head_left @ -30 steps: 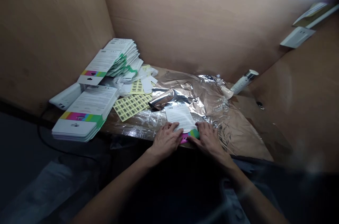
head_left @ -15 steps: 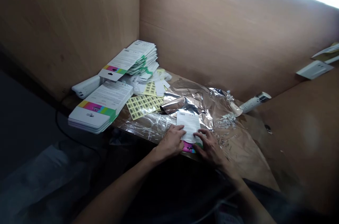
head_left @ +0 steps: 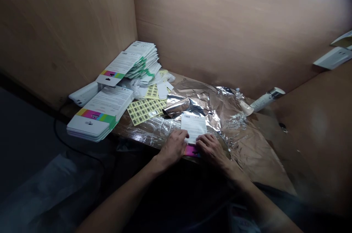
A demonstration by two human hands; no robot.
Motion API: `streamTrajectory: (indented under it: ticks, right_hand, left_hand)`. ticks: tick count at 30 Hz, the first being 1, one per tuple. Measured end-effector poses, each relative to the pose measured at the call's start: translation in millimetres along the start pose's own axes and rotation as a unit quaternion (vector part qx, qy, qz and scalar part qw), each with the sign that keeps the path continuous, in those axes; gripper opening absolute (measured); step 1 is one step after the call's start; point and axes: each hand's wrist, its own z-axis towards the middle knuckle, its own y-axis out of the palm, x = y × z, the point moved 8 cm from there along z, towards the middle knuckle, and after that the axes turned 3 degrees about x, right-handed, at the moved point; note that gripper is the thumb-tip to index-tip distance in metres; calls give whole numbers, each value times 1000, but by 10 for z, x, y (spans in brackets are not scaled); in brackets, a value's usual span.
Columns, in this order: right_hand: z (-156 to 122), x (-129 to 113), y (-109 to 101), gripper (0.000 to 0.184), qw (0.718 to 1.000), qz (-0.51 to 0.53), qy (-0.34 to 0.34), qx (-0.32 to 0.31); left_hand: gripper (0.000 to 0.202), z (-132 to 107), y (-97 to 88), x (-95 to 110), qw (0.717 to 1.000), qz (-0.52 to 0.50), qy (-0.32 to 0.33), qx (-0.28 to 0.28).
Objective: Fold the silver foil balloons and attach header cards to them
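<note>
A flat cardboard packet [head_left: 193,126] with a white printed back, a barcode and a pink hang-tab strip lies at the table's front edge. My left hand [head_left: 173,145] grips its left side, fingers curled over the edge. On the opposite side my right hand [head_left: 213,148] presses bent fingers onto the lower right of the packet, hiding that corner. Its thumb is not clearly seen. Just behind the packet is crumpled shiny film [head_left: 189,105]. To the left lie yellow sheets of barcode stickers [head_left: 147,110].
Stacks of similar packets stand at the left, one nearer [head_left: 106,102] and one further back [head_left: 141,60]. A white device [head_left: 85,93] with a cable sits beside them. A white cylinder [head_left: 268,99] leans at the right. Wooden panels [head_left: 220,27] wall in the table.
My right fingers, spread over the packet's lower right before, have drawn together onto its edge. My left hand keeps its place on the left side. The whole view has shifted slightly.
</note>
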Motion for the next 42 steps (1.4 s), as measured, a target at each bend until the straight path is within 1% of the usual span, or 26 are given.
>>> streamTrajectory:
  ticks: [2, 4, 6, 7, 8, 10, 12, 13, 14, 16, 18, 20, 22, 24, 27, 29, 30, 32, 33, 35, 37, 39, 42]
  right_hand:
    - [-100, -60, -74, 13, 999, 40, -22, 15]
    - [-184, -95, -162, 19, 996, 76, -44, 17]
    - [-164, -64, -229, 19, 994, 103, -41, 0]
    - [-88, -31, -267, 17, 992, 118, -31, -3]
    - [38, -2, -312, 16, 991, 136, -18, 3]
    - [417, 13, -422, 19, 983, 177, -1, 38]
    - [881, -69, -508, 27, 974, 212, -10, 75]
    - [1106, -140, -518, 30, 972, 220, -22, 80]
    - [1303, -221, -500, 33, 972, 220, -34, 75]
    - [1574, -378, -384, 40, 975, 212, -56, 33]
    - [1648, -479, -213, 45, 977, 200, -64, -27]
    - [1561, -465, -81, 43, 978, 192, -47, -70]
    - [1377, -303, -71, 40, 979, 192, 2, -68]
    - [1121, -29, -203, 36, 974, 212, 70, -23]
    - [615, 455, -529, 29, 954, 230, 182, 55]
    - [249, 710, -696, 27, 944, 208, 245, 70]
    - [79, 795, -745, 27, 942, 193, 265, 67]
    - [-205, 871, -767, 27, 942, 174, 282, 58]
    - [-314, 867, -738, 27, 943, 171, 281, 53]
    - [-470, 797, -607, 27, 948, 165, 269, 30]
    - [-569, 720, -434, 30, 955, 128, 269, -5]
    - [-628, 696, -283, 36, 957, 64, 279, -34]
    - [-635, 795, -126, 45, 955, -25, 292, -49]
  left_hand:
    - [32, -42, 50, 83, 997, 51, 53, -20]
    - [30, -118, 104, 174, 988, 99, 109, -48]
    - [32, -195, 136, 241, 979, 132, 141, -59]
    - [36, -224, 140, 262, 977, 145, 147, -55]
    - [38, -246, 144, 279, 975, 157, 152, -47]
    - [40, -286, 169, 308, 969, 178, 167, -34]
    - [50, -327, 203, 319, 963, 193, 185, -26]
    - [56, -350, 219, 320, 960, 200, 195, -25]
    - [64, -373, 231, 317, 957, 206, 202, -24]
    - [76, -410, 245, 303, 955, 213, 207, -27]
    - [79, -431, 257, 285, 955, 213, 201, -40]
    - [73, -428, 258, 276, 958, 208, 193, -50]
    - [67, -412, 246, 285, 959, 202, 192, -45]
    - [60, -401, 234, 298, 960, 198, 193, -30]
    - [46, -443, 231, 285, 961, 201, 191, -6]
    - [42, -522, 195, 227, 962, 201, 186, 16]
    - [41, -572, 157, 175, 963, 199, 182, 27]
    - [40, -674, 31, 21, 964, 204, 164, 51]
    - [41, -721, -50, -69, 963, 213, 154, 64]
    - [44, -799, -215, -231, 955, 244, 144, 82]
    - [47, -857, -340, -318, 944, 280, 151, 89]
    - [48, -901, -397, -303, 934, 303, 167, 90]
    - [44, -941, -364, -121, 932, 295, 190, 93]
